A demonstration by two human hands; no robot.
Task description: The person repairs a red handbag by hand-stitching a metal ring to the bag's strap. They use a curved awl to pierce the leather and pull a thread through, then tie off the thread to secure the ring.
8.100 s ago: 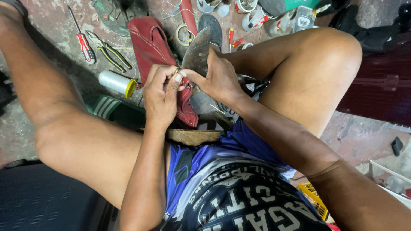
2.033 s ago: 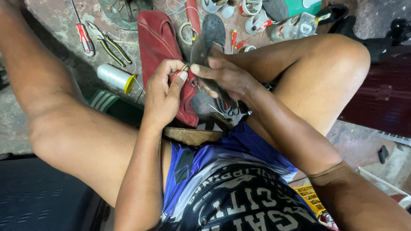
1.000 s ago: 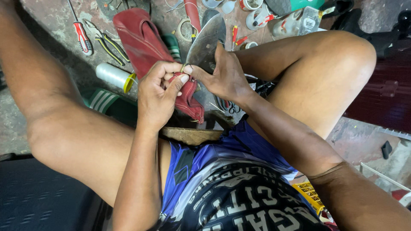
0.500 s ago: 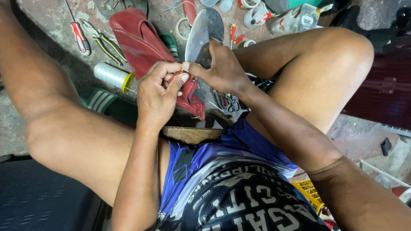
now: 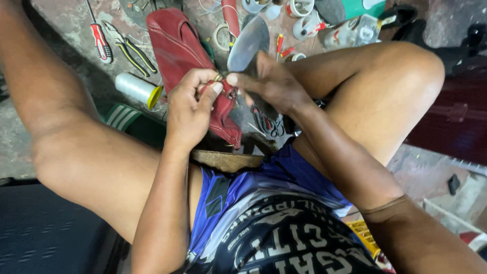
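I sit with my knees apart and look down between them. My left hand (image 5: 190,109) is closed on the edge of a dark red leather shoe upper (image 5: 177,48) that lies over the floor in front of me. My right hand (image 5: 271,81) grips a grey shoe sole (image 5: 248,43), its thumb meeting my left fingertips at a small metal piece on the red upper. Both hands touch each other at that spot. What the fingertips pinch there is too small to tell.
On the concrete floor lie a red-handled screwdriver (image 5: 99,40), pliers with dark handles (image 5: 132,50), a white thread spool with a yellow end (image 5: 137,89), tape rolls (image 5: 302,7) and small containers. A wooden block (image 5: 225,160) sits between my thighs. A green striped item (image 5: 119,116) lies beside my left leg.
The hands stay joined on the shoe. The grey sole has tilted and shifted slightly, and my view has drifted a little; the red upper now lies higher in the picture.
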